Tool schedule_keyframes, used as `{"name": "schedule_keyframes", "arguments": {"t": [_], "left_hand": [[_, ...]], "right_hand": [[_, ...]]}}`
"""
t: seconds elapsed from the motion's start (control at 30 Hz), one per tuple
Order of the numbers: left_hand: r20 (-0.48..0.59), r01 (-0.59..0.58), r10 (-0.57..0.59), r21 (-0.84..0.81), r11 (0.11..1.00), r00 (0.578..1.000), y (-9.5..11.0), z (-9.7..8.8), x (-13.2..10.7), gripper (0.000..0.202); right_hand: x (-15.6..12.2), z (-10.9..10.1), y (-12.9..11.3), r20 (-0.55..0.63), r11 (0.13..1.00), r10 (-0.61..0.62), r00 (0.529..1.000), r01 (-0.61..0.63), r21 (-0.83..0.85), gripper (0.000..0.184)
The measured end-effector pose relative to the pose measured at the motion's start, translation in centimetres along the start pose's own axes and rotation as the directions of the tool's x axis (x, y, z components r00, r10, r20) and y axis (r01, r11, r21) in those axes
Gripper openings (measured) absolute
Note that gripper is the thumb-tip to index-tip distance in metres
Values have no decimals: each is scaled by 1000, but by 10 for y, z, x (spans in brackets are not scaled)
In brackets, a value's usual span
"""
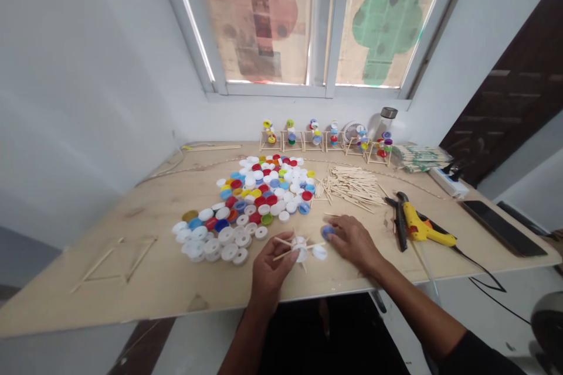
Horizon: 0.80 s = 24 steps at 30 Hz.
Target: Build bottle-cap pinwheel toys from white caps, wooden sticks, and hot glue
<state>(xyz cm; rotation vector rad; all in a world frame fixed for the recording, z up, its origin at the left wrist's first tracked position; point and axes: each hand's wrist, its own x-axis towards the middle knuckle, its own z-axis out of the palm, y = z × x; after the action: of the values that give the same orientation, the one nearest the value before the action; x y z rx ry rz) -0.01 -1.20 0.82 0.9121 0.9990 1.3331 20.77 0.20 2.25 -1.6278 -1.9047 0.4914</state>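
Observation:
My left hand (269, 266) is closed on a wheel of white bottle caps and sticks (299, 250), the thin wooden sticks jutting out around it. A white bottle cap (319, 252) sits at the end of one stick on the right. With fingers curled, my right hand (354, 240) grips a blue bottle cap (327, 231) at the tabletop, just right of the wheel. A large spread of loose bottle caps (264, 199), mostly white with red, blue and yellow ones, lies beyond my left hand.
Past my right hand lie a pile of wooden sticks (352, 184), a yellow glue gun (422, 225) and a phone (501, 227). Several small cap wheels on stick stands (313, 137) line the wall. A stick frame (116, 263) lies at left; a power strip (448, 181) is at right.

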Motion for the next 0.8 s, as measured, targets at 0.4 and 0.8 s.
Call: {"name": "schedule_keyframes", "arguments": {"t": [0.4, 0.8], "left_hand": [[78, 17, -16, -16, 1000, 997, 1, 1, -4, 63], [160, 13, 0, -80, 997, 987, -1, 0, -1, 58]], "right_hand": [[-13, -13, -40, 125, 929, -78, 989, 26, 370, 33], [-11, 5, -55, 135, 884, -54, 989, -16, 467, 44]]}}
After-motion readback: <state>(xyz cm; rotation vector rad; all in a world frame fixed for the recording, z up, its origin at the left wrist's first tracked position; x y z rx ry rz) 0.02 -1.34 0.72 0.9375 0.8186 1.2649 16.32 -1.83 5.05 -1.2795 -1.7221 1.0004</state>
